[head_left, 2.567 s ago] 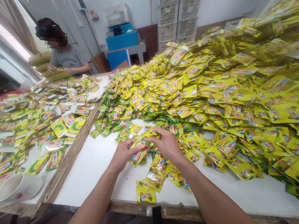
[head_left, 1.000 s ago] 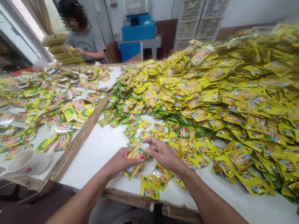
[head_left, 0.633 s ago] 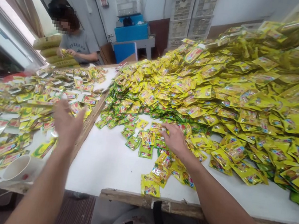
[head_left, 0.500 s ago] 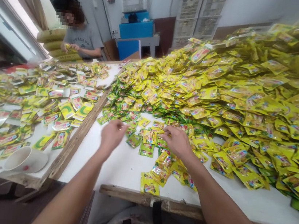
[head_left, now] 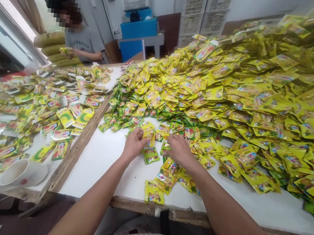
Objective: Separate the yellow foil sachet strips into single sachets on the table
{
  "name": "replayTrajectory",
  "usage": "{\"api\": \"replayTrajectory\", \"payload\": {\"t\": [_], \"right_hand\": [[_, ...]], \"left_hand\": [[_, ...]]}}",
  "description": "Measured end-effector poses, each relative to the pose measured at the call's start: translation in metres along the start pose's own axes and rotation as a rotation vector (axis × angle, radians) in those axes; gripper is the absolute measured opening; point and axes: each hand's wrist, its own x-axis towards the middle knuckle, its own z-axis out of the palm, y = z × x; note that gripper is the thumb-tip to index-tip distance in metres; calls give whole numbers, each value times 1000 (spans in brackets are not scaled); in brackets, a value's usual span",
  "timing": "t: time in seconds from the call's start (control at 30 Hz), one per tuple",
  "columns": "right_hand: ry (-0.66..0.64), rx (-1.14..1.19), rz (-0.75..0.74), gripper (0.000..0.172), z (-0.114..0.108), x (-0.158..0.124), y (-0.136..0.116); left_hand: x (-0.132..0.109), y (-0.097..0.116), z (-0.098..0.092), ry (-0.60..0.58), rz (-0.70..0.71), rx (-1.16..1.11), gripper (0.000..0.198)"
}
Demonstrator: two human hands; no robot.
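Note:
My left hand (head_left: 134, 144) is closed at the fingertips on a small yellow packet (head_left: 149, 137), above the white tabletop (head_left: 101, 164). Just below that packet lies a green packet (head_left: 151, 155), flat on the table. To the right, my right hand (head_left: 181, 150) has its fingers curled down on another green packet (head_left: 165, 148); its fingertips are partly hidden. Several yellow packets (head_left: 166, 178) lie under my right wrist, and one yellow packet (head_left: 154, 192) rests at the table's front edge.
A large heap of yellow packets (head_left: 251, 106) rises on the right. A wooden strip (head_left: 84, 142) divides the table; printed cartons (head_left: 67, 117) lie left of it. A white mug (head_left: 23, 175) stands near the front edge. Across the table a person (head_left: 83, 40) handles something yellow.
My left hand has moved right, to the small packets, and closed on a yellow one. My right hand has shifted slightly and lowered onto a green packet. The view has tilted slightly.

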Motion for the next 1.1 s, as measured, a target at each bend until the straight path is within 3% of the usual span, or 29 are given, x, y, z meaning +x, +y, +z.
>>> {"api": "replayTrajectory", "payload": {"t": [0.1, 0.17, 0.3, 0.4, 0.6, 0.73, 0.83, 0.97, 1.03, 1.1], "right_hand": [[7, 200, 82, 21, -4, 0, 4], [81, 428, 127, 18, -4, 1, 7], [178, 915, 10, 27, -1, 4, 4], [144, 1059, -54, 35, 0, 4, -3], [246, 1101, 10, 34, 6, 2, -17], [341, 912, 24, 20, 11, -2, -24], [322, 983, 42, 18, 12, -1, -23], [236, 1199, -19, 24, 7, 2, -10], [169, 1123, -39, 22, 5, 1, -5], [182, 966, -22, 27, 8, -2, -6]], "left_hand": [[-8, 4, -4, -53, -137, -223, 37], [-14, 6, -4, -91, -212, -297, 40], [-23, 4, 0, -144, -230, -331, 44], [-26, 5, 1, -165, -213, -353, 48], [-29, 10, 2, -204, -167, -469, 42], [-32, 9, 11, -96, -106, -490, 33], [-24, 7, 20, 4, -67, -413, 34], [-11, 13, 29, -30, -8, -386, 41], [-9, 15, 31, -45, -18, -387, 46], [-12, 12, 31, -55, -72, -369, 51]]}}
